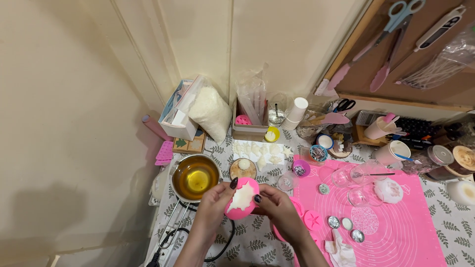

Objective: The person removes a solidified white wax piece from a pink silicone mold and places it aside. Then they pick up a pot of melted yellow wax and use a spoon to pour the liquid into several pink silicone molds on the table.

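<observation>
Above the table's [257, 240] near edge, left hand [213, 200] and right hand [277, 206] both clamp a pink oval silicone mould [242, 199] (long axis tilted up-right) holding white wax; beside it, a steel pot [195, 177] of yellow liquid.

Warm, even indoor light falls from above, leaving the scene fairly bright with a yellowish cast on the wall [74, 123]. A soft shadow (faint, with blurred edges) lies on that wall left of the pot of yellow liquid [195, 178], whose surface shows a small glare spot. Lines bow at the edges, and distant clutter looks slightly soft.
</observation>
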